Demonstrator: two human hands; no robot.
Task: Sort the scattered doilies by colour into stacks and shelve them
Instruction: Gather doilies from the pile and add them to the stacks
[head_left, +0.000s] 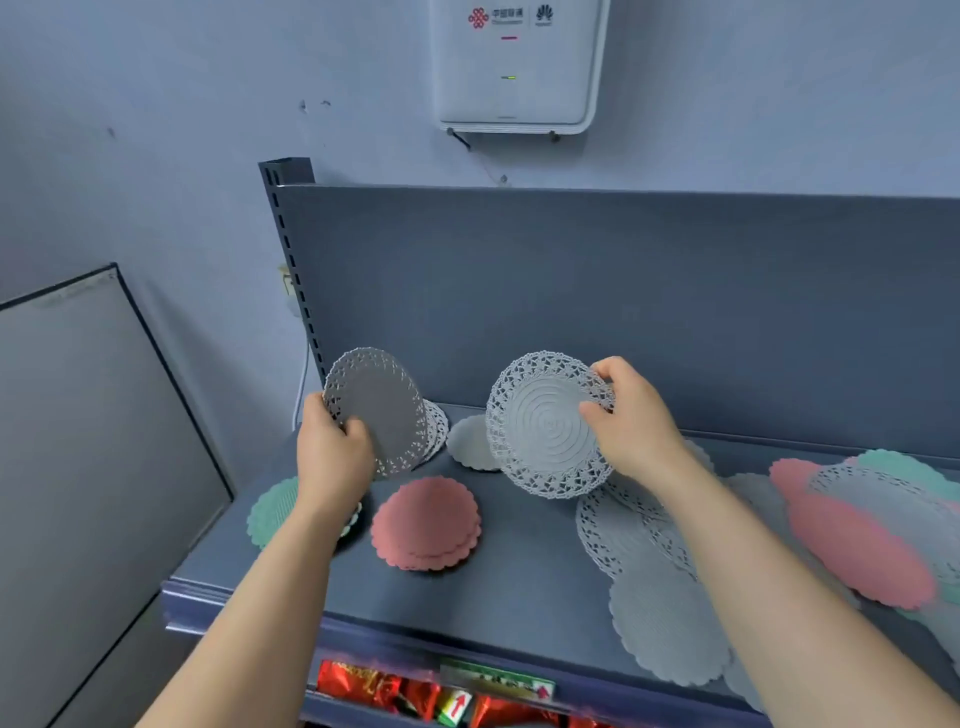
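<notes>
White sorting is under way: the left hand has its grip clamped on a plain-centred lace doily over the back-left corner of the shelf, while the right hand pinches a spiral-centred lace doily over mid-shelf, which probably needs laying squarely onto the left one next.

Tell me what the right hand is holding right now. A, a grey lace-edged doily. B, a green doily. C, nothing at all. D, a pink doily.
A: the right hand pinches a grey lace-edged doily by its rim above the shelf, while the left hand grips a second grey doily and the pink stack lies on the shelf.
</notes>
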